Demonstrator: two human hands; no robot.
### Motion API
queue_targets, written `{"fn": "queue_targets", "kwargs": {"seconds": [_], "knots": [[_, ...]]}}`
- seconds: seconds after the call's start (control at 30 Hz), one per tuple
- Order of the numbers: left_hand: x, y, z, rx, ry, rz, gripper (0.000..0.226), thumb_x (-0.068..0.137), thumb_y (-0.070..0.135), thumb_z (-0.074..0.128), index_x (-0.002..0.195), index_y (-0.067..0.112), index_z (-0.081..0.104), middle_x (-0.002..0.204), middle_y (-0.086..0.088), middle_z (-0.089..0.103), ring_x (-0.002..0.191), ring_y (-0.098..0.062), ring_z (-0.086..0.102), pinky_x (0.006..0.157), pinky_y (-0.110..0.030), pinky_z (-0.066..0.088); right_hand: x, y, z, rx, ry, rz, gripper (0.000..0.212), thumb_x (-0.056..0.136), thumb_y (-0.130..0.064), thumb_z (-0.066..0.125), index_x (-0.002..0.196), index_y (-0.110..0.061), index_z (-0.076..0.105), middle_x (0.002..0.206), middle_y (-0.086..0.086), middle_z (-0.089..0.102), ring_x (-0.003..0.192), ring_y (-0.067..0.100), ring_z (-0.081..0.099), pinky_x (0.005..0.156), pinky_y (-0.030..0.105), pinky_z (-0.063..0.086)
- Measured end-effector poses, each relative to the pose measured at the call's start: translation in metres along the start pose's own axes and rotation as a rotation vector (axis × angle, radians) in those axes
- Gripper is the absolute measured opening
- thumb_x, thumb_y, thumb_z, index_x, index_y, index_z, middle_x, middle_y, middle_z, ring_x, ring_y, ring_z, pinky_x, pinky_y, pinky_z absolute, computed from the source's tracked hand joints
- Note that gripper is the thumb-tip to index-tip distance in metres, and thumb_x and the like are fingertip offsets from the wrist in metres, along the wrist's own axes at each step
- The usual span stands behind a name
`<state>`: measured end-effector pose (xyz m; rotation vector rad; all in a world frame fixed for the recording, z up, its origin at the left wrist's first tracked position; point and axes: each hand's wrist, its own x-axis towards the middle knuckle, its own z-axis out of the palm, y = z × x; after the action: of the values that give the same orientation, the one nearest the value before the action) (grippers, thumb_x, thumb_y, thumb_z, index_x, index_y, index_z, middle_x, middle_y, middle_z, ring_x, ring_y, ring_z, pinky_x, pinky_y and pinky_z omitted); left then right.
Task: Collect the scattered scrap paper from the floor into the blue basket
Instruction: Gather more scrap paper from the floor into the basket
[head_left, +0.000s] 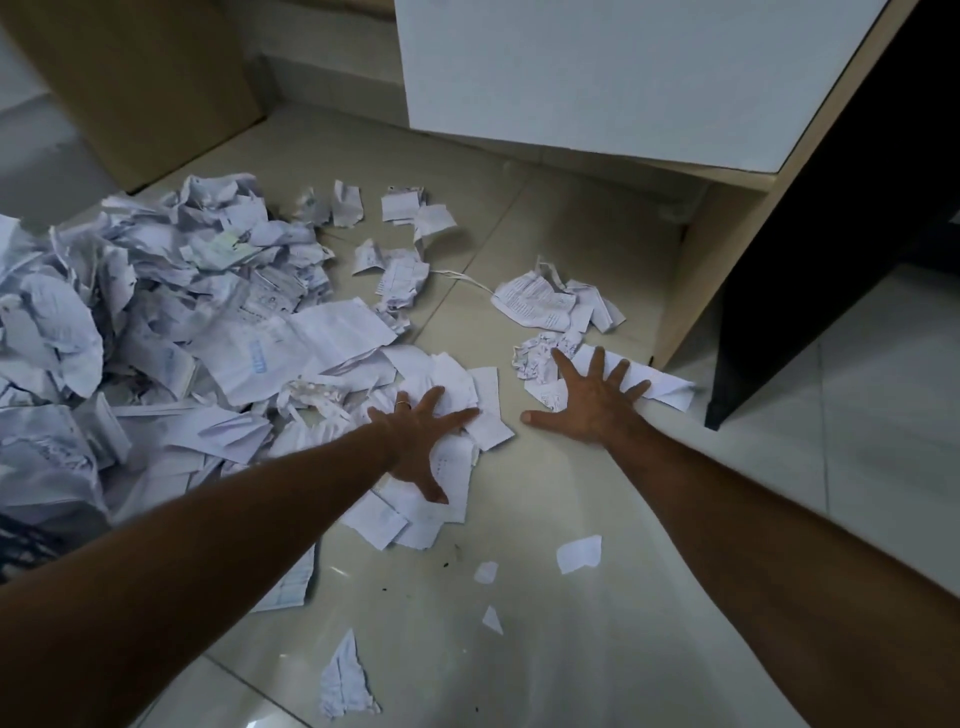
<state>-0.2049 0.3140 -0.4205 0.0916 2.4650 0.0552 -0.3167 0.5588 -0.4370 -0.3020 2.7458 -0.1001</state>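
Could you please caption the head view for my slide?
Both hands, left and right, spread flat on scrap paper on the tiled floor.

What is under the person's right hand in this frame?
The right hand, fingers spread flat, rests partly on a flat white paper sheet and partly on the pale glossy floor tiles. A crumpled white paper ball lies by its fingertips. Whatever sits beneath the palm is hidden.
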Motion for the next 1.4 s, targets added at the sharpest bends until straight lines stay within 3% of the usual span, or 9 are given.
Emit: {"fn": "queue_targets", "kwargs": {"seconds": [0.13,0.23,0.37,0.53,0.8,1.0,1.1,1.23,1.4], "knots": [[0.002,-0.002,-0.001,0.007,0.101,0.037,0.099,0.077,0.068,0.072,0.156,0.041,0.018,0.159,-0.009,0.015,0.142,-0.047,0.022,0.112,-0.062,0.034,0.003,-0.015,0.008,0.021,-0.045,-0.071,0.088,0.084,-0.077,0.048,0.151,-0.054,-0.005,0.164,0.014,-0.002,0.145,0.054,0.008,0.108,0.074,0.021],[0.001,-0.007,0.002,-0.024,0.173,0.030,0.073,0.087,0.058,0.067,0.149,0.033,0.036,0.144,-0.009,0.033,0.131,-0.043,0.038,0.105,-0.057,0.042,0.000,-0.028,0.012,-0.083,0.009,-0.100,0.056,0.100,-0.055,0.038,0.152,-0.050,0.017,0.156,0.015,0.016,0.137,0.047,0.025,0.103,0.066,0.035],[-0.007,-0.010,0.008,-0.057,0.244,0.032,0.054,0.096,0.040,0.062,0.144,0.022,0.046,0.138,-0.009,0.046,0.123,-0.037,0.048,0.103,-0.048,0.044,-0.009,-0.041,0.017,-0.167,0.157,-0.155,0.035,0.102,-0.030,0.047,0.136,-0.029,0.050,0.144,0.013,0.034,0.124,0.036,0.042,0.093,0.046,0.045],[-0.019,-0.012,0.008,-0.126,0.303,0.045,0.047,0.098,0.025,0.061,0.141,0.011,0.049,0.143,-0.011,0.049,0.128,-0.030,0.048,0.109,-0.037,0.037,-0.015,-0.041,0.019,-0.007,0.121,-0.298,0.035,0.092,-0.006,0.055,0.125,-0.014,0.063,0.127,0.016,0.051,0.116,0.033,0.055,0.093,0.035,0.044],[-0.061,-0.020,-0.022,-0.184,0.430,0.014,0.050,0.099,0.025,0.061,0.144,0.009,0.047,0.147,-0.013,0.047,0.132,-0.029,0.046,0.110,-0.032,0.032,-0.045,-0.065,-0.023,0.335,0.202,-0.359,0.032,0.092,-0.007,0.060,0.123,-0.006,0.067,0.129,0.014,0.063,0.122,0.027,0.056,0.099,0.022,0.036],[-0.124,-0.047,-0.075,-0.201,0.671,-0.026,0.034,0.093,0.017,0.067,0.125,0.007,0.059,0.127,-0.016,0.058,0.115,-0.034,0.055,0.099,-0.037,0.042,-0.081,-0.130,-0.085,0.556,0.338,-0.489,0.030,0.092,-0.009,0.063,0.121,-0.009,0.069,0.122,0.005,0.066,0.105,0.014,0.058,0.084,0.010,0.032],[-0.163,-0.070,-0.095,-0.208,0.819,-0.068,0.022,0.090,0.015,0.068,0.109,0.006,0.062,0.113,-0.017,0.059,0.104,-0.036,0.059,0.089,-0.039,0.046,-0.101,-0.167,-0.108,0.639,0.404,-0.560,0.028,0.091,-0.013,0.067,0.119,-0.012,0.071,0.117,0.003,0.068,0.097,0.010,0.057,0.084,0.015,0.037],[-0.228,-0.102,-0.113,-0.211,0.990,-0.152,0.025,0.090,0.014,0.067,0.112,0.004,0.060,0.117,-0.018,0.058,0.104,-0.036,0.058,0.088,-0.042,0.046,-0.128,-0.227,-0.129,0.780,0.421,-0.659,0.026,0.090,-0.014,0.069,0.115,-0.015,0.072,0.114,-0.001,0.070,0.103,0.014,0.061,0.089,0.021,0.044],[-0.314,-0.147,-0.113,-0.224,1.138,-0.313,0.022,0.093,0.019,0.066,0.110,0.006,0.061,0.114,-0.014,0.059,0.096,-0.031,0.058,0.077,-0.028,0.037,-0.177,-0.311,-0.145,0.894,0.373,-0.831,0.027,0.091,-0.017,0.070,0.117,-0.014,0.072,0.114,-0.004,0.069,0.100,0.009,0.059,0.084,0.021,0.047]]}}
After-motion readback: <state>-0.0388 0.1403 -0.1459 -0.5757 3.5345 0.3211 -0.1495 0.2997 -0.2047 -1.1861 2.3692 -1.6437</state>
